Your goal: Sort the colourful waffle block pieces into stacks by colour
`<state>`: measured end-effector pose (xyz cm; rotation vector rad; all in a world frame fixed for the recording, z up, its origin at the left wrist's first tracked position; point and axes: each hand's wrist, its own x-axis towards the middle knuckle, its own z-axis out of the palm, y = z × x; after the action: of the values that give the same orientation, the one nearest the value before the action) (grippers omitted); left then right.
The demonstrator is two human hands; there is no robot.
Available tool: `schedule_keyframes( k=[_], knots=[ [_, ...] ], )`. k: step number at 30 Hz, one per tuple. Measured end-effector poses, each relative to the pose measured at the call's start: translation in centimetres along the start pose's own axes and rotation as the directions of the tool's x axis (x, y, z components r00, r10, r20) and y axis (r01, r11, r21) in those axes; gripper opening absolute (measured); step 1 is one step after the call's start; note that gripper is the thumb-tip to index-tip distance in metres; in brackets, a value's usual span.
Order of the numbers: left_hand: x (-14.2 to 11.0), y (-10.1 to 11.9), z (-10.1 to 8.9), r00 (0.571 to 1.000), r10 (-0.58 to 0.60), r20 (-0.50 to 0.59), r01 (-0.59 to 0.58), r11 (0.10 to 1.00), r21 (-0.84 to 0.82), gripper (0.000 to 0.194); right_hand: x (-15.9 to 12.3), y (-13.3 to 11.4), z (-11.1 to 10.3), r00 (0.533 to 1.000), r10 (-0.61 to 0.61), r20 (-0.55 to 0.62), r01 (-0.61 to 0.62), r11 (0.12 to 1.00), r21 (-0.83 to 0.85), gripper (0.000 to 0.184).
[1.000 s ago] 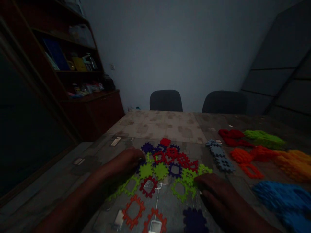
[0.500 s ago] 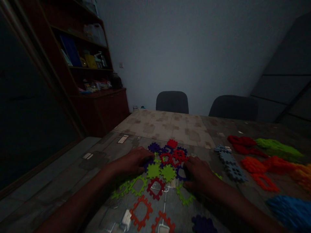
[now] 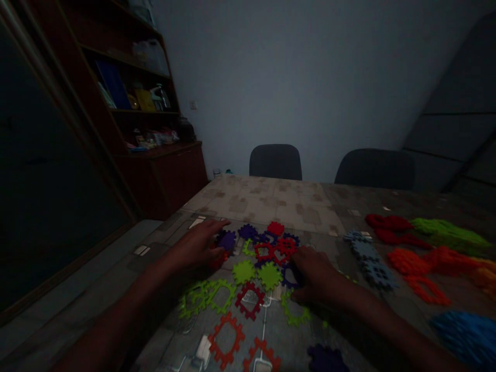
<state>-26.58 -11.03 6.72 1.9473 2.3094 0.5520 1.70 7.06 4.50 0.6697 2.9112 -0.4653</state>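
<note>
My left hand (image 3: pixel 199 250) is at the left of a cluster of toothed plastic tiles. Its thumb and fingers are closed around a purple tile (image 3: pixel 228 241), with a bit of red-orange showing beneath. My right hand (image 3: pixel 316 271) rests over the cluster's right side, thumb and fingers apart, beside a purple ring tile (image 3: pixel 290 278) and covering part of it. Between the hands lie solid lime-green tiles (image 3: pixel 244 271) and red tiles (image 3: pixel 287 245). A dark red ring tile (image 3: pixel 250 300) and a lime ring tile (image 3: pixel 294 309) lie nearer me.
Orange ring tiles (image 3: pixel 227 340) and a dark purple tile (image 3: pixel 327 358) lie at the front. To the right are grey tiles (image 3: pixel 370 261), an orange pile (image 3: pixel 406 263), a lime pile (image 3: pixel 449 235) and a blue pile (image 3: pixel 465 333). Chairs (image 3: pixel 275 161) stand behind the table (image 3: pixel 267 199).
The view has swung slightly left. My right hand has moved inward onto the cluster. My left hand has drawn back leftward with the purple tile, leaving a gap beside the lime pieces.
</note>
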Motion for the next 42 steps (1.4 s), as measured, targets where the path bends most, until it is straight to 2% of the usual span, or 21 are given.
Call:
schedule_keyframes(
  k=[4, 9, 12, 15, 20, 24, 28, 31, 35, 38, 40, 42],
  knots=[
    [-0.1, 1.9, -0.1, 0.999, 0.018, -0.032, -0.019, 0.999, -0.042, 0.062, 0.2, 0.0, 0.2, 1.000, 0.002, -0.028, 0.000, 0.998, 0.057, 0.055],
    [-0.5, 5.6, 0.4, 0.988, 0.138, -0.065, -0.147, 0.974, -0.172, 0.059, 0.7, 0.7, 0.3, 0.996, -0.048, -0.080, 0.062, 0.982, 0.177, 0.058],
    [-1.0, 7.5, 0.9, 0.983, 0.170, -0.076, -0.182, 0.960, -0.211, 0.057, 1.0, 1.3, -0.1, 0.988, -0.088, -0.126, 0.118, 0.960, 0.255, 0.040],
    [-1.8, 9.8, 1.8, 0.980, 0.194, -0.037, -0.197, 0.951, -0.238, 0.057, 1.0, 1.8, -0.5, 0.980, -0.096, -0.176, 0.148, 0.940, 0.309, 0.022],
    [-3.1, 13.9, 4.0, 0.936, 0.353, -0.016, -0.345, 0.904, -0.252, 0.060, 0.4, 2.4, -1.3, 0.949, 0.001, -0.314, 0.122, 0.920, 0.373, 0.018],
    [-3.6, 16.3, 6.4, 0.902, 0.422, 0.096, -0.393, 0.891, -0.226, 0.072, -1.4, 2.6, -1.8, 0.917, 0.087, -0.390, 0.089, 0.906, 0.413, 0.031],
    [-3.9, 17.3, 8.9, 0.879, 0.442, 0.180, -0.408, 0.892, -0.196, 0.079, -5.1, 2.8, -1.7, 0.898, 0.130, -0.420, 0.096, 0.874, 0.476, 0.037],
    [-4.2, 17.4, 10.1, 0.880, 0.442, 0.177, -0.412, 0.893, -0.181, 0.079, -8.3, 3.5, -0.8, 0.885, 0.210, -0.415, 0.066, 0.827, 0.559, 0.034],
    [-4.6, 17.4, 11.2, 0.889, 0.441, 0.124, -0.423, 0.895, -0.143, 0.089, -11.6, 4.5, 1.0, 0.888, 0.357, -0.289, -0.060, 0.714, 0.698, 0.037],
    [-4.5, 17.4, 11.4, 0.888, 0.446, 0.109, -0.431, 0.892, -0.137, 0.094, -12.9, 4.7, 1.9, 0.899, 0.404, -0.168, -0.144, 0.634, 0.760, 0.037],
    [-4.4, 17.5, 11.5, 0.872, 0.471, 0.132, -0.452, 0.879, -0.153, 0.092, -13.3, 4.7, 2.3, 0.901, 0.404, -0.162, -0.174, 0.676, 0.716, 0.034],
    [-4.3, 17.4, 11.9, 0.857, 0.491, 0.158, -0.470, 0.870, -0.153, 0.087, -13.3, 4.7, 2.7, 0.896, 0.386, -0.218, -0.176, 0.760, 0.626, 0.029]
  ],
)
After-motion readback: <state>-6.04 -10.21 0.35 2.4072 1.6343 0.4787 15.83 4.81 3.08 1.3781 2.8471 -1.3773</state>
